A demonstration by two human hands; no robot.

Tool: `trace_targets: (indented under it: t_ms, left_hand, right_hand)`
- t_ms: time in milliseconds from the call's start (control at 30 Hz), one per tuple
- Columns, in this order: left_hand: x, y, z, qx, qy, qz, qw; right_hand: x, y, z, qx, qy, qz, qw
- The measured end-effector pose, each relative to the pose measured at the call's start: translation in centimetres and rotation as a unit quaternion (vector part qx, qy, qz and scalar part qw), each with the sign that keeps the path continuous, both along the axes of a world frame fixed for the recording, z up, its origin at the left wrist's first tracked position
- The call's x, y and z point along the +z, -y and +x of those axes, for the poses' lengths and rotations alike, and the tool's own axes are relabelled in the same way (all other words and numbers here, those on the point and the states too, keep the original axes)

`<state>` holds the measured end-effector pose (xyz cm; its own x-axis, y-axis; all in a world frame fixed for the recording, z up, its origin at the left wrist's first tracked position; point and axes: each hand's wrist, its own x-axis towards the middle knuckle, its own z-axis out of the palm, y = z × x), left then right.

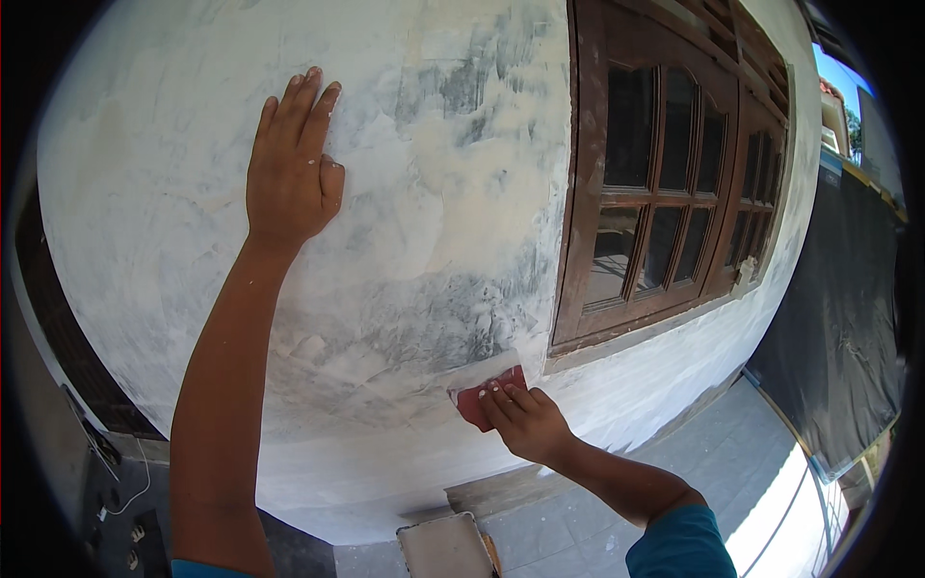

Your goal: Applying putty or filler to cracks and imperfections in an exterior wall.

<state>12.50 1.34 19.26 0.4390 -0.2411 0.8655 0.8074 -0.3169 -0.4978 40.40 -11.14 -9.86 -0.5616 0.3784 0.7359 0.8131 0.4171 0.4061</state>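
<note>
My left hand (292,164) lies flat against the upper part of the white wall (145,260), its fingers stretched upward and marked with white specks. Lower down, to the left of the window's bottom corner, my right hand (525,419) grips a red putty scraper (474,407). The scraper's pale blade edge rests against the wall, with my fingertips pressed on its red face. Around it the wall is patchy, with grey-black smears (462,313) and cream areas showing through the white coat.
A brown wooden window (665,193) with glass panes is set in the wall on the right. Black sheeting (829,318) hangs at far right. Below are grey floor tiles (568,515), a pale rectangular board (448,547), a white cable (145,477) and sandals (135,544).
</note>
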Motion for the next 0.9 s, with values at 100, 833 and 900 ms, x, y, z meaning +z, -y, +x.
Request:
trace_targets:
  t_ms: [100,833,900]
  left_hand:
    - [0.0,-0.1,-0.1,-0.01,0.0,-0.002,1.0]
    - [-0.1,-0.3,-0.6,-0.004,0.001,0.002,1.0]
    - [-0.1,-0.2,-0.6,-0.002,-0.001,-0.006,1.0]
  right_hand:
    - [4.2,1.7,0.7,0.001,-0.029,0.006,1.0]
    - [-1.0,4.1,-2.5,0.045,-0.123,-0.055,0.99]
    - [-4.5,6.6,-3.6,0.037,-0.252,-0.172,0.952]
